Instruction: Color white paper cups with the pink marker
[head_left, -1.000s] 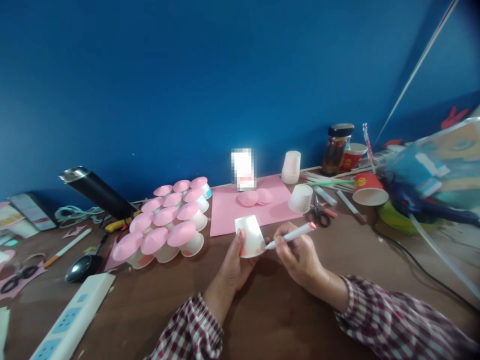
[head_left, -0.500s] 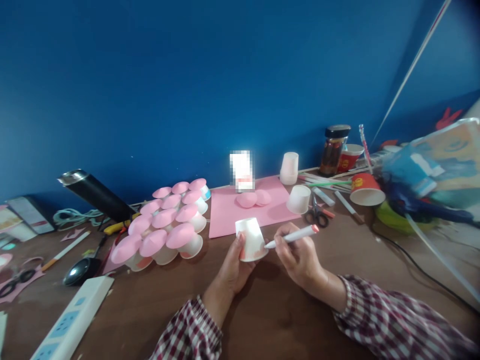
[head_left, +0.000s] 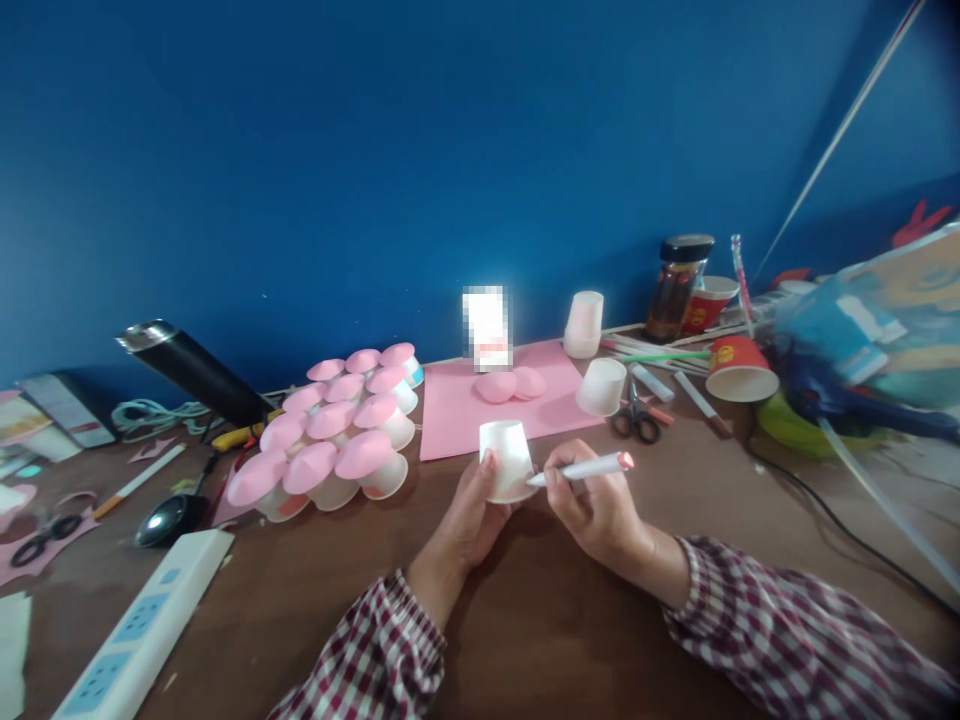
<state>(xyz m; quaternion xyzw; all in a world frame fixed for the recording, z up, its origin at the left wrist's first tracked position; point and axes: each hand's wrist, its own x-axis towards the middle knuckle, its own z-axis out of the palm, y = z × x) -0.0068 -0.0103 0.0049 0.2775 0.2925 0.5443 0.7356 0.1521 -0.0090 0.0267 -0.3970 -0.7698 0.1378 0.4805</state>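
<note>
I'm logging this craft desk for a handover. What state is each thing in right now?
small white cup: upside down, held in left hand
marker: uncapped, held in right hand, tip at cup
scissors: closed, lying flat
jar: lidded, upright
red cup: tipped on its side

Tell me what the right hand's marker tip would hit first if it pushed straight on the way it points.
The right hand points its marker leftward at the white cup held by the left hand. The tip seems already on the cup's side, so it would meet the cup first.

left hand (head_left: pixel 469 515) fingers curled in a grip, right hand (head_left: pixel 592 505) pinched closed, both forearms angled inward
</note>
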